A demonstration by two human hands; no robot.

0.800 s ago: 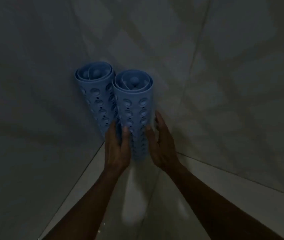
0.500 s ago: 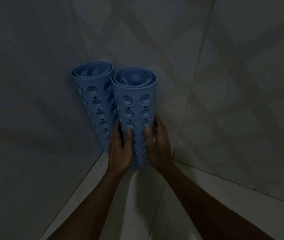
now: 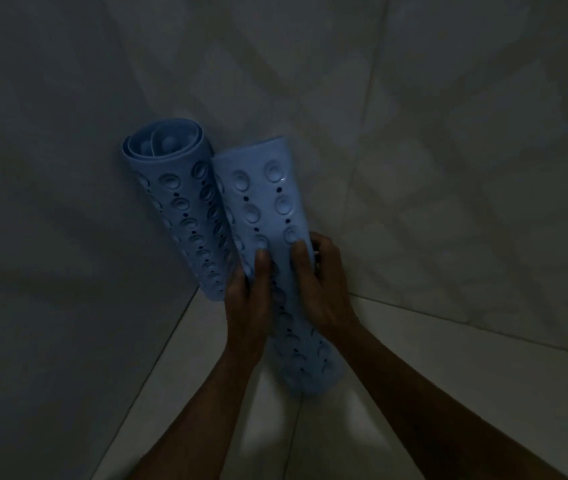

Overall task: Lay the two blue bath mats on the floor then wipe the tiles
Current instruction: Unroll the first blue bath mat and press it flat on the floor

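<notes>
Very dim all round me, colours washed to grey-blue. Brightest patch: upper face of rolled mat [image 3: 268,202] in my grip, with small glint near its top right bumps. Pale reflections on glossy floor [image 3: 268,441] between my forearms. Faint crisscross bands of shadow over wall tiles [image 3: 448,150], soft-edged. Left wall darkest, frame corners fall off darker. Tile joints bow slightly with wide lens. Image noisy and soft, no sharp detail.

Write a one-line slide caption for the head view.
Both hands, left hand and right hand, grip one rolled blue mat; the second roll leans in the tiled corner.
</notes>
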